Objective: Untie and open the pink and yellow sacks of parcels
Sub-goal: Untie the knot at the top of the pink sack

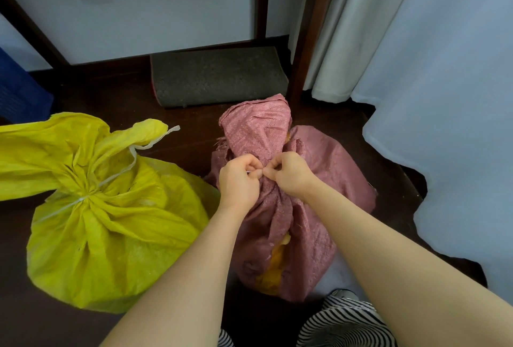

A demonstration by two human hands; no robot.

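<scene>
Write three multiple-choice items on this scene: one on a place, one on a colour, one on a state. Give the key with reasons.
1. Where does the yellow sack lie? A) left of the pink sack B) behind it C) on top of it
2. What colour is the string on the yellow sack? A) black B) white C) red
3. What state is the pink sack's neck in? A) wide open B) cut off C) gathered shut

Key: A, it sits left; B, white string binds it; C, left hand and right hand pinch its bunched neck.
</scene>
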